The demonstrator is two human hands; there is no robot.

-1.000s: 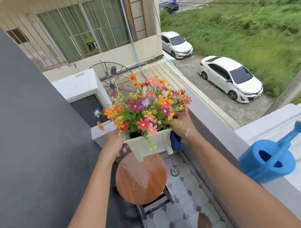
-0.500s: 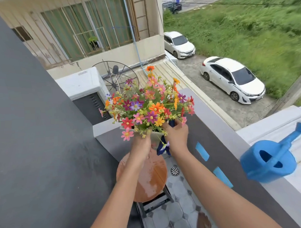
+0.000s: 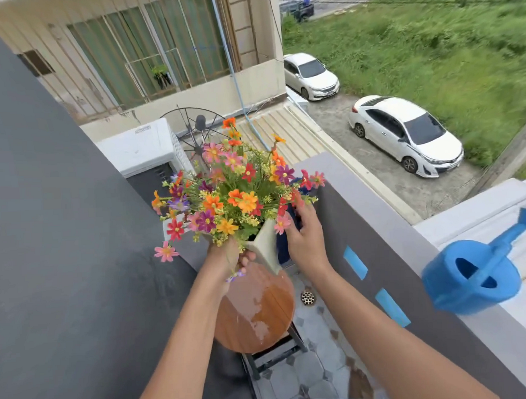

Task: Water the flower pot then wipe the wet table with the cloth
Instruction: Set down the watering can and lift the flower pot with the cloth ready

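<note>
White square flower pot [image 3: 265, 249], packed with mixed orange, pink, red and purple flowers [image 3: 235, 197], is held up above the round wooden table [image 3: 255, 311], clear of it, tilted with one corner toward the camera.

Head view:
- Left hand [image 3: 228, 258] is closed around the pot's near-left side from below, fingers wrapped under the base. It carries the pot.
- Right hand [image 3: 305, 239] sits at the pot's right side, fingers spread and partly open. A dark blue cloth [image 3: 283, 252] shows between that palm and the pot; can't tell whether the hand actually pinches it or just presses it against the pot.
- Table top has wet patches, mostly on the right half. It stands on a tiled balcony floor, floor drain [image 3: 307, 297] just beside it on the right.
- Blue watering can [image 3: 473, 278] rests on the balcony wall ledge [image 3: 375, 213] on the right, well apart from both hands, spout pointing up-right.
- Two white cars [image 3: 408, 134] parked below, beyond the ledge.
</note>
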